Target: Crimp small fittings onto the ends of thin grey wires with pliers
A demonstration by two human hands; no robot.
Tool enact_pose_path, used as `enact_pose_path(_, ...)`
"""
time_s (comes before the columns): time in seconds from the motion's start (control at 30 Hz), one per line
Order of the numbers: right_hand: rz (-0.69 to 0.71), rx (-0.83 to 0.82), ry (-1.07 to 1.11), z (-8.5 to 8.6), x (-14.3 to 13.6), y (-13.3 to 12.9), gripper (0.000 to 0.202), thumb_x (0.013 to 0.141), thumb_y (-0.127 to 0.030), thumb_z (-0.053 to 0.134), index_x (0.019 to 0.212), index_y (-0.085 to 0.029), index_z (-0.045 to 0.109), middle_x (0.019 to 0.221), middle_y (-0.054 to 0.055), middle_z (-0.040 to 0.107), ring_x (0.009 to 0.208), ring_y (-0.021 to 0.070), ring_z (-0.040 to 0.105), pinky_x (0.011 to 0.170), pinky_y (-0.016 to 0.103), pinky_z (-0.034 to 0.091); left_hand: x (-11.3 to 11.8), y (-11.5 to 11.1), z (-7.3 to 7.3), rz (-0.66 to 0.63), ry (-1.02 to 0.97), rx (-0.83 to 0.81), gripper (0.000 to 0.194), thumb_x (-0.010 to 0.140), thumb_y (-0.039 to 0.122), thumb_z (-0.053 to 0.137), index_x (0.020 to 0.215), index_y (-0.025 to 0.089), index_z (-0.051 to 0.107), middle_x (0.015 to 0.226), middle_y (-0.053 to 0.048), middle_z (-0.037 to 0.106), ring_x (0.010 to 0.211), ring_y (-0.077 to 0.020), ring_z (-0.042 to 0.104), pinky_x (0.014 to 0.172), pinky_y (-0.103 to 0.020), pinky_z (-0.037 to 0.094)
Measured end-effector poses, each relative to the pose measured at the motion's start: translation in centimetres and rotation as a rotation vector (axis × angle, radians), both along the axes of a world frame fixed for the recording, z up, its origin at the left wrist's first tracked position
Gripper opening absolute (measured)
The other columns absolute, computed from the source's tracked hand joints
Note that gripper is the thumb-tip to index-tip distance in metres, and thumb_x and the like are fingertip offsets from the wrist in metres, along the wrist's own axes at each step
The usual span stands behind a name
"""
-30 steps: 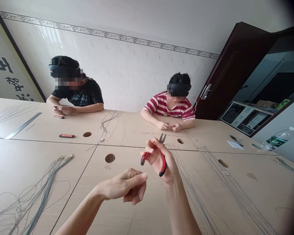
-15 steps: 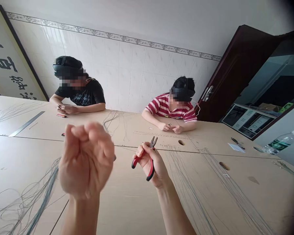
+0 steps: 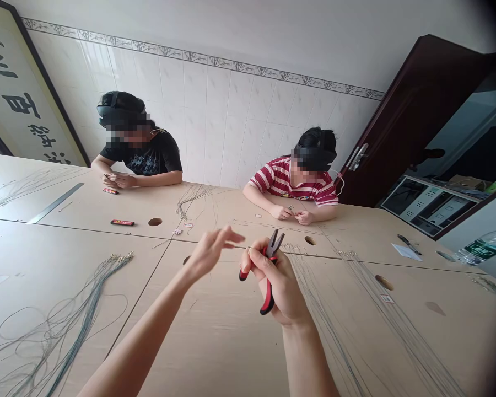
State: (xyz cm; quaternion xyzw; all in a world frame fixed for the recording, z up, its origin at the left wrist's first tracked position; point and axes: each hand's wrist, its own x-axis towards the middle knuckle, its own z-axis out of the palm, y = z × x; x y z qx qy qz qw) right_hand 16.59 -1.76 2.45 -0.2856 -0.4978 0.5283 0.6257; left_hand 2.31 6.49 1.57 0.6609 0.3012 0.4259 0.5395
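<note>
My right hand (image 3: 275,275) is wrapped round red and black pliers (image 3: 269,275), whose jaws point up and stand apart. The thumb and index finger of that hand are pinched together; anything between them is too small to make out. To its left is my left hand (image 3: 213,248), fingers stretched toward the right hand and a little blurred, with nothing visible in it. A bundle of grey-green cords (image 3: 85,311) with small metal ends lies on the left of the table. Long thin strands (image 3: 328,325) run along the table right of my right hand.
Across the table (image 3: 215,342) sit a person in black (image 3: 159,157) and a person in red stripes (image 3: 268,179). A metal ruler (image 3: 55,203) and a red and black item (image 3: 122,223) lie at left. A bottle (image 3: 481,248) stands far right, beyond round table holes.
My left hand has moved from close to the camera toward my right hand, and its fingers now stretch out. My right hand still holds the pliers, slightly further right. The view has shifted a little.
</note>
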Motion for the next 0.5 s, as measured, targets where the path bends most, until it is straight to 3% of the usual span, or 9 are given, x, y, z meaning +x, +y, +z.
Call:
enact_pose_path(0.07,0.003,-0.017,0.033,-0.1,0.5,0.3,0.017,0.092,-0.028,0.059,0.077,-0.020,0.056,0.071,-0.001,0.058,0.069,0.0131,0.050,0.068,0.028,0.042,0.1,-1.4,-0.8,-0.155,0.047,-0.044,0.050,0.098,0.047,0.041,0.083,0.011,0.071,0.090,-0.011,0.074,0.090,-0.0207,0.066,0.092,-0.037,0.049)
enact_pose_path(0.27,0.161,-0.138,0.267,-0.6,1.9,1.3,0.012,0.091,-0.023,0.061,0.079,-0.020,0.059,0.068,-0.002,0.055,0.068,0.0121,0.052,0.072,0.028,0.046,-1.4,-3.2,-2.7,-0.413,0.029,-0.255,0.059,0.100,0.050,0.032,0.080,0.009,0.069,0.083,-0.014,0.073,0.062,-0.0158,0.063,0.064,-0.029,0.048)
enact_pose_path(0.37,0.206,-0.164,0.302,-0.8,2.1,1.7,0.014,0.091,-0.020,0.061,0.077,-0.019,0.060,0.067,-0.002,0.056,0.067,0.0116,0.051,0.073,0.028,0.047,-2.1,-3.5,-2.9,-0.501,0.121,-0.297,0.062,0.099,0.052,0.032,0.076,0.008,0.069,0.077,-0.014,0.073,0.058,-0.0157,0.063,0.064,-0.029,0.048)
enact_pose_path(0.5,0.234,-0.207,0.382,-1.0,1.9,2.0,0.010,0.089,-0.019,0.062,0.079,-0.018,0.062,0.067,-0.002,0.054,0.065,0.0107,0.051,0.073,0.028,0.048,-2.3,-4.8,-2.8,-0.598,0.068,-0.378,0.064,0.099,0.052,0.030,0.077,0.008,0.071,0.076,-0.015,0.073,0.055,-0.0161,0.063,0.063,-0.030,0.049)
